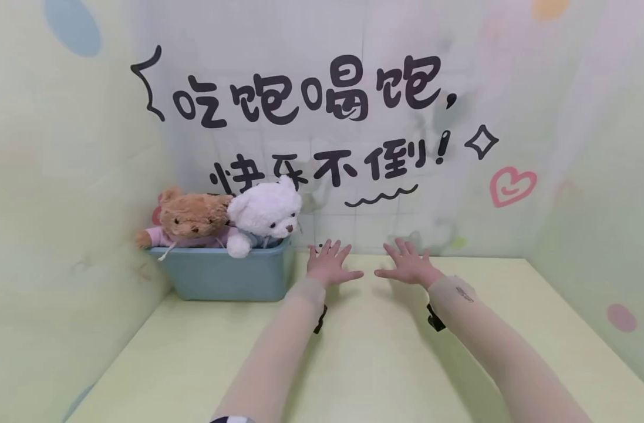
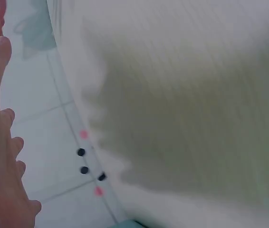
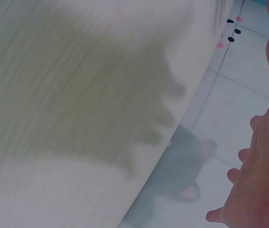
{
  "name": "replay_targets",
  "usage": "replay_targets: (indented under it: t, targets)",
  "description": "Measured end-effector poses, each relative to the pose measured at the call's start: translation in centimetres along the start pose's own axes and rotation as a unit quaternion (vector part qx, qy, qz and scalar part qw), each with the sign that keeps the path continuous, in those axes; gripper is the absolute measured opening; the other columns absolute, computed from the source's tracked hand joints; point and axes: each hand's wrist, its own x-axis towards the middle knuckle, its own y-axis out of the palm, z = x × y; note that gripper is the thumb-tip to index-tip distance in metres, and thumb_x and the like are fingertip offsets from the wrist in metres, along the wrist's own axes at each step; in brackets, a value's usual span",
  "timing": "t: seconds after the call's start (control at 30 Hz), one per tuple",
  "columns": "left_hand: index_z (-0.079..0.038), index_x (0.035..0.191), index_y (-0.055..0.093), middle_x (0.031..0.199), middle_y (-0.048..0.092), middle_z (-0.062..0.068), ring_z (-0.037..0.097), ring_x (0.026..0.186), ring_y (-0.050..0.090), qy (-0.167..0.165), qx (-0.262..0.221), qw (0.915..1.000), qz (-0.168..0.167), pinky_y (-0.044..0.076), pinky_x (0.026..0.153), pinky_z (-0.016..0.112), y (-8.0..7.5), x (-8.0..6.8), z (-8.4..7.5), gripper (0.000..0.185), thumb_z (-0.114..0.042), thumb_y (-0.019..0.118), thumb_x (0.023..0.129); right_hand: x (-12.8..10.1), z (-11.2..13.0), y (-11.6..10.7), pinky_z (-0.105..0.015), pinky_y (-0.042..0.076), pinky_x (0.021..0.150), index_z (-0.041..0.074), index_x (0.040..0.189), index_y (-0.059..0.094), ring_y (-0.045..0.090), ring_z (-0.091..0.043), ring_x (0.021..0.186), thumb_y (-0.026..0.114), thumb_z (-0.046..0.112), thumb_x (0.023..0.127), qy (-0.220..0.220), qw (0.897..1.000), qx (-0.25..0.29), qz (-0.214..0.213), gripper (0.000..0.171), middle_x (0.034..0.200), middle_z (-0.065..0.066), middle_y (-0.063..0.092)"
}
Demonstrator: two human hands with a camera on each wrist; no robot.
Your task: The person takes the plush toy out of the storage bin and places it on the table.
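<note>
Both hands reach forward over the pale wooden table [image 1: 364, 358], fingers spread and palms down, with nothing held. The left hand [image 1: 329, 264] is just right of a blue bin [image 1: 226, 276]. Across a small gap, thumb toward thumb, is the right hand [image 1: 408, 264]. In the bin sit a brown teddy bear [image 1: 194, 216] in a pink top and a white teddy bear [image 1: 263, 208] whose paw hangs over the rim. Each wrist view shows its hand [image 2: 1, 137] [image 3: 253, 156] at the frame's edge, with a finger-shaped shadow on the tabletop below.
A back wall [image 1: 327, 35] with large dark lettering rises behind the table's far edge. Patterned side walls [image 1: 63, 176] enclose the table on the left and right. The bin stands in the back left corner.
</note>
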Motion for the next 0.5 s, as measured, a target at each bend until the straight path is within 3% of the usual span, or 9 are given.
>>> replay_targets:
  t: [0.27, 0.5]
  targets:
    - [-0.032, 0.155, 0.017, 0.161, 0.013, 0.000, 0.026, 0.148, 0.005, 0.088, 0.027, 0.9955, -0.020, 0.008, 0.112, 0.060, -1.2, -1.6, 0.6, 0.089, -0.081, 0.034, 0.084, -2.2, 1.1, -0.3, -0.077, 0.006, 0.099, 0.018, 0.156, 0.019, 0.007, -0.043, 0.144, 0.043, 0.080, 0.081, -0.077, 0.997, -0.023, -0.020, 0.100, 0.160, -0.016, 0.006]
    - [-0.034, 0.155, 0.015, 0.162, 0.010, -0.002, 0.024, 0.148, 0.002, 0.165, 0.097, 0.9808, -0.039, 0.007, 0.112, 0.058, -3.3, -4.1, 1.1, 0.088, -0.082, 0.033, 0.083, -5.4, 2.4, -3.4, -0.074, 0.009, 0.102, 0.020, 0.155, 0.022, 0.012, -0.038, 0.145, 0.052, 0.075, 0.080, -0.121, 0.990, -0.070, -0.035, 0.098, 0.161, -0.014, 0.009]
